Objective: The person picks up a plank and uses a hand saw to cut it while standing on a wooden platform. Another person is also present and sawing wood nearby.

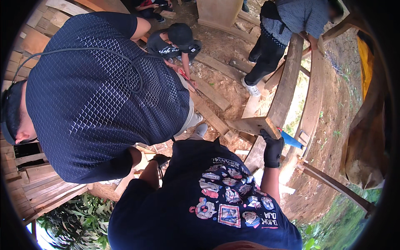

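Note:
My right hand [273, 151], in a dark glove, is closed round the near end of a short wooden plank [252, 123]. A blue saw blade [291, 140] shows just right of that hand, beside the plank's end; its handle is hidden. My left hand [160, 159], also in a dark glove, hangs low at my left side, near scrap wood on the ground. Its fingers are small and dark, and what they hold, if anything, I cannot make out.
A person in a dark patterned shirt [104, 91] bends close on my left. Another crouches ahead with a red-handled tool [183, 75]. A third person [291, 21] leans over long curved-looking beams [287, 83] at right. Loose boards [212, 118] litter the dirt.

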Available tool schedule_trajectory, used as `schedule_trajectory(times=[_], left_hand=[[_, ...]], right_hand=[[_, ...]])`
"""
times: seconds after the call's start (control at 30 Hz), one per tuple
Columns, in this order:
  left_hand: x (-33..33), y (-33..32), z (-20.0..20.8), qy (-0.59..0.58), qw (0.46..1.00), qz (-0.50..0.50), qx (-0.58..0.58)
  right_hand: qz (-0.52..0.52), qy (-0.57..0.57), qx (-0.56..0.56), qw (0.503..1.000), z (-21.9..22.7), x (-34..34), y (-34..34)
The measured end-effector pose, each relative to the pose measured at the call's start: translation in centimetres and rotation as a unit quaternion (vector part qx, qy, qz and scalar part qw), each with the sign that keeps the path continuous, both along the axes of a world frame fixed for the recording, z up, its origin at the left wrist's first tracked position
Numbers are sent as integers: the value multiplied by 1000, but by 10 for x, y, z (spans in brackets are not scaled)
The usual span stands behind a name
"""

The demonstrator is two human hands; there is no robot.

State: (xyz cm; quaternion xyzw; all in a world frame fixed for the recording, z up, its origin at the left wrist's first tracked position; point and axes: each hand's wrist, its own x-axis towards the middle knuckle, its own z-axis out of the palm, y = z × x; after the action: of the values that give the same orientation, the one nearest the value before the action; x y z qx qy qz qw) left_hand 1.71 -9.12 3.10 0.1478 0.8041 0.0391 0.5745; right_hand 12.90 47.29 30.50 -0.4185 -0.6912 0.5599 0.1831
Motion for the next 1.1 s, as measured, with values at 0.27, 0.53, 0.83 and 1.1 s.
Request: schedule_trajectory(times=[0.27, 0.53, 0.83, 1.1], left_hand=[[-9, 9, 5, 28, 998, -58, 12], [-31, 20, -6, 31, 989, -139, 45], [-76, 50, -33, -21, 998, 19, 58], [-157, 152, -40, 12, 981, -170, 97]], right_hand=[[87, -71, 101, 989, 19, -3, 0], [63, -103, 141, 983, 14, -2, 0], [98, -156, 225, 957, -23, 11, 4], [-67, -128, 135, 980, 21, 1, -6]])
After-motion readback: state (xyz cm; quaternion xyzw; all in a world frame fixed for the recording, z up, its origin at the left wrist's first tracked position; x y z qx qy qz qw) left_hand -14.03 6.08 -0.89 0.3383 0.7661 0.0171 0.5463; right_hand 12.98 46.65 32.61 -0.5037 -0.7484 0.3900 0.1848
